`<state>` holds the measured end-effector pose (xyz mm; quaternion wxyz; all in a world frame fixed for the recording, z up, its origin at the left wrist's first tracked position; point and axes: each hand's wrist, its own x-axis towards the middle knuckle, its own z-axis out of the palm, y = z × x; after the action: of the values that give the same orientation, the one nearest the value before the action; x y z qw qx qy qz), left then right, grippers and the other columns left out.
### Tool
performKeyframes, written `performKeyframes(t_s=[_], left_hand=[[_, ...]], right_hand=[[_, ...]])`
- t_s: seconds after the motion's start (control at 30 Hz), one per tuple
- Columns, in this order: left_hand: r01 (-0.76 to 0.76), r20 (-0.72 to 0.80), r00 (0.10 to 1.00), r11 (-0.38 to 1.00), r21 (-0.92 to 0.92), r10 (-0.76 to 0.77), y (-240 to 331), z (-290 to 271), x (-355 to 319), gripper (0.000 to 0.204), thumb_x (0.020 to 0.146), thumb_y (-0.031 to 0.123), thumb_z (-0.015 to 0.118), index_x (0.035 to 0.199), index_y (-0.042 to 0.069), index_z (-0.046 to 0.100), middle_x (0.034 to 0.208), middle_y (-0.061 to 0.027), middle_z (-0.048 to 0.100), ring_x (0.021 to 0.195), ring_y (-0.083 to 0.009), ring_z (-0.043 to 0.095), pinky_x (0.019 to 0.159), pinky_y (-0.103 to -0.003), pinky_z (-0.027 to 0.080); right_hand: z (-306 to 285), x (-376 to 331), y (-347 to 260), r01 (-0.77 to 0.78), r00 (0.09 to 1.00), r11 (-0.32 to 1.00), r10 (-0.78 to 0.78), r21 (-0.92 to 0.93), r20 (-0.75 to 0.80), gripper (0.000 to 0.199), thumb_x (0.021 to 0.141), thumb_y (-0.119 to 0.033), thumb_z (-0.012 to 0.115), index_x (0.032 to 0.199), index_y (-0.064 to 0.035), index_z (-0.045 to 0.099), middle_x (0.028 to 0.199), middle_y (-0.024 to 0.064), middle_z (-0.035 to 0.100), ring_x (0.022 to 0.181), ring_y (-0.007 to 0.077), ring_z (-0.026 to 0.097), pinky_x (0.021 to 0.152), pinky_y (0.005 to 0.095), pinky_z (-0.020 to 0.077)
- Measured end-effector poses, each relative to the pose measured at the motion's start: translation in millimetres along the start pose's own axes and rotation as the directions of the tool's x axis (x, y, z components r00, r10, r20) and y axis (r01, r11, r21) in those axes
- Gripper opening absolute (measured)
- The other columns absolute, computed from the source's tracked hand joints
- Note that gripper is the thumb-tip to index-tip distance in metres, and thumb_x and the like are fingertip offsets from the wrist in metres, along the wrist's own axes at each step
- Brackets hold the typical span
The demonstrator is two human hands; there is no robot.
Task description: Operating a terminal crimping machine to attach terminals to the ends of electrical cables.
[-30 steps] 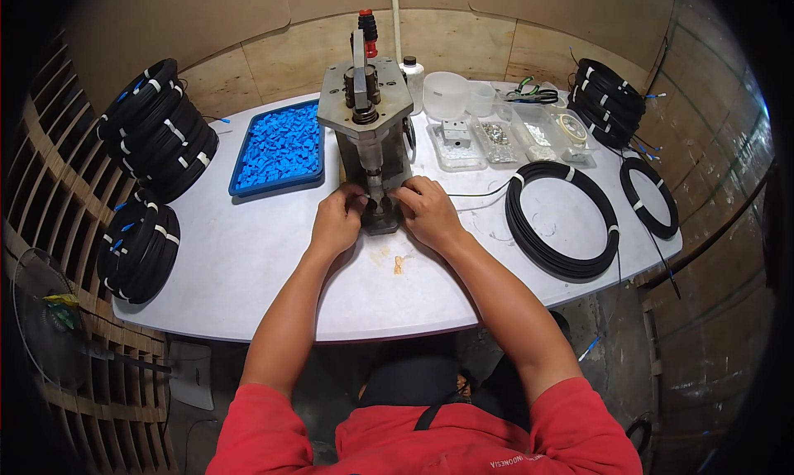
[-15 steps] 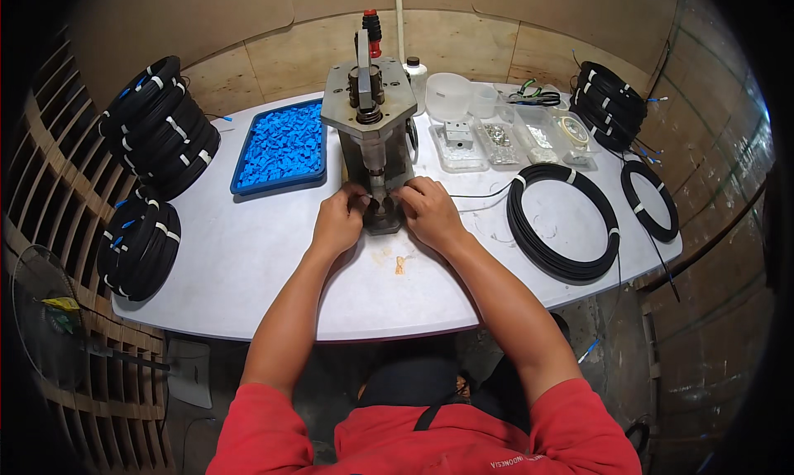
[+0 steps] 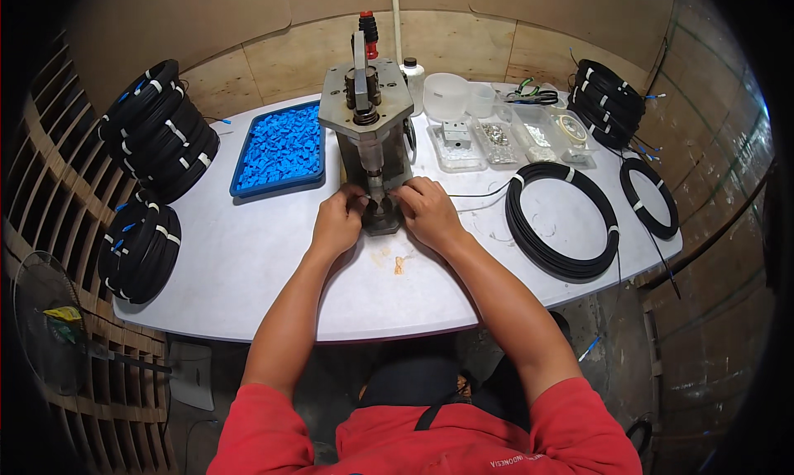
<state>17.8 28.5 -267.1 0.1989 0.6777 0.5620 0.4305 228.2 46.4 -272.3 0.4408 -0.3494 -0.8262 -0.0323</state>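
A grey metal bench press with a lever and a red-and-black top part stands at the middle of the table. My left hand is closed in a pinch at the left side of its lower jaws, and what its fingertips hold is hidden. On the other side, my right hand pinches the thin black cable, which runs rightward to a large black cable coil. Both sets of fingertips meet close under the press's ram. The cable's end between the jaws is too small to make out.
A blue tray full of small blue pieces lies left of the press. Stacked black coils stand at the far left, more coils at the right. Clear boxes of small parts, a white bottle and pliers sit behind.
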Motion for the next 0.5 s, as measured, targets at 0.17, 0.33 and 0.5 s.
performKeyframes(t_s=[0.17, 0.33, 0.5], left_hand=[[0.009, -0.008, 1.000, 1.000, -0.009, -0.009, -2.5, 0.2, 0.3, 0.020, 0.096, 0.013, 0.063, 0.110, 0.001, 0.070, 0.089, -0.0226, 0.073, 0.082, -0.0361, 0.072, 0.077, -0.042, 0.055], [0.018, 0.005, 1.000, 1.000, -0.013, -0.018, 0.0, 0.0, -0.7, 0.020, 0.096, 0.013, 0.063, 0.111, 0.001, 0.070, 0.090, -0.0223, 0.074, 0.083, -0.0361, 0.073, 0.077, -0.042, 0.055], [0.016, 0.000, 1.000, 1.000, -0.017, -0.016, 0.8, 0.5, -0.3, 0.020, 0.096, 0.013, 0.063, 0.110, 0.001, 0.070, 0.089, -0.0223, 0.074, 0.083, -0.0362, 0.073, 0.078, -0.042, 0.055]], right_hand=[[0.8, -0.2, 1.3, 0.017, 1.000, 1.000, -0.017, -0.009, 0.009, 0.028, 0.076, 0.002, 0.070, 0.103, -0.0077, 0.072, 0.096, 0.0090, 0.064, 0.091, 0.0297, 0.063, 0.082, 0.0402, 0.0496], [-0.3, -0.9, 0.6, 0.023, 1.000, 1.000, -0.023, -0.007, 0.003, 0.029, 0.075, 0.002, 0.070, 0.103, -0.0079, 0.072, 0.096, 0.0090, 0.064, 0.091, 0.0291, 0.062, 0.081, 0.0391, 0.0484], [-0.9, -1.1, 1.6, 0.030, 1.000, 1.000, -0.030, -0.008, 0.004, 0.029, 0.075, 0.003, 0.070, 0.102, -0.0081, 0.072, 0.096, 0.0088, 0.064, 0.091, 0.0290, 0.062, 0.081, 0.0394, 0.0479]])
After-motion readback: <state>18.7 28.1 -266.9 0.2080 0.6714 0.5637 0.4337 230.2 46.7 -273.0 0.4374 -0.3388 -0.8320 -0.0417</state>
